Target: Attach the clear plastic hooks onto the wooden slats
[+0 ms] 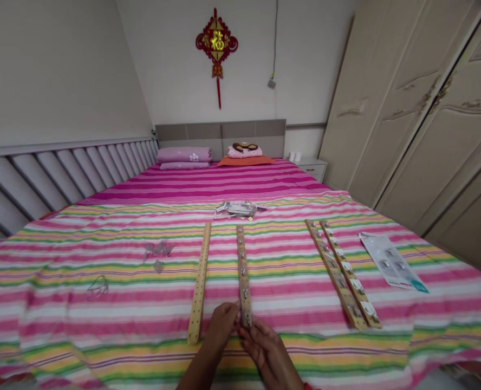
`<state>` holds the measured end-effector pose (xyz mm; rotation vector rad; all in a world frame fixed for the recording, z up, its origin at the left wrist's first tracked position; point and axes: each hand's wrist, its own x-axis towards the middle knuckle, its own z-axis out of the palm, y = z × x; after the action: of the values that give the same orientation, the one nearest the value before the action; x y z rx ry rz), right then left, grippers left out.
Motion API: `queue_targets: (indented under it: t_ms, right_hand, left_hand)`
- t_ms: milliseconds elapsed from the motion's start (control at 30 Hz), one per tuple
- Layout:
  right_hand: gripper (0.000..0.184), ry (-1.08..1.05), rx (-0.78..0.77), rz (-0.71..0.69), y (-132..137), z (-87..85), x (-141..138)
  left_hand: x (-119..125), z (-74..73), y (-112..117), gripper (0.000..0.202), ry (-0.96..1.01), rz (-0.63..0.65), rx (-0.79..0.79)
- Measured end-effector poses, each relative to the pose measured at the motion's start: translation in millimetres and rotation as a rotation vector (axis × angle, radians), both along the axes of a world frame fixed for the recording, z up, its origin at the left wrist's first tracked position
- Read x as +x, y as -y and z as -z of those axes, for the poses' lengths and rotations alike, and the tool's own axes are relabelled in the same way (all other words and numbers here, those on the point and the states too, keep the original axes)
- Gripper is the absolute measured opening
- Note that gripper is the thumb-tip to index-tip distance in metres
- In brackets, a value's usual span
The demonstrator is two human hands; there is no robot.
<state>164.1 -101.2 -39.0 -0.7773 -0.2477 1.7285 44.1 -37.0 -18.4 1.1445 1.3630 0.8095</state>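
Observation:
A narrow wooden strip (pixel 241 262) lies lengthwise before me, with a row of small shiny metal fittings along it. At its near end, my left hand (pixel 223 320) pinches the left edge with thumb and fingers closed. From the right, my right hand (pixel 265 346) grips the same end, its fingers curled partly beneath it. Whether a small part is between the fingertips is too small to tell. Left of my left hand lies a bare wooden strip (pixel 200 284) with rows of small holes.
On the right lie two more strips with fittings, one (pixel 333 271) beside another (pixel 352 276). A clear blister pack (pixel 392 262) is beyond them. Packaging (pixel 240 209) lies farther up the striped sheet (pixel 114 233). Crumpled clear plastic (pixel 158 250) and a thin loop (pixel 98 287) are left.

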Motion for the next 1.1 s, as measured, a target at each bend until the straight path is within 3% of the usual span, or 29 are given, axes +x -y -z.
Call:
queue_targets:
  t_ms: [300,500,633,900,1100]
  right_hand:
    - [0.037,0.022,-0.003,0.156,3,-3.8,8]
    - [0.029,0.009,-0.031,0.249,0,-1.7,19]
    - [0.029,0.029,-0.025,0.277,-3,0.1,24]
    - [0.036,0.076,-0.034,0.357,-4,-2.6,50]
    - [0.035,0.11,-0.01,0.427,3,6.5,96]
  left_hand:
    - [14,4.9,-12,0.017,0.17,-0.186,-0.053]
    - [32,0.2,-27,0.013,0.427,-0.292,-0.125]
    - [42,-7.3,-32,0.012,0.482,-0.314,-0.164]
    - [63,-7.5,-38,0.011,0.499,-0.23,-0.171]
    - [118,-8.4,-41,0.024,0.492,-0.026,-0.179]
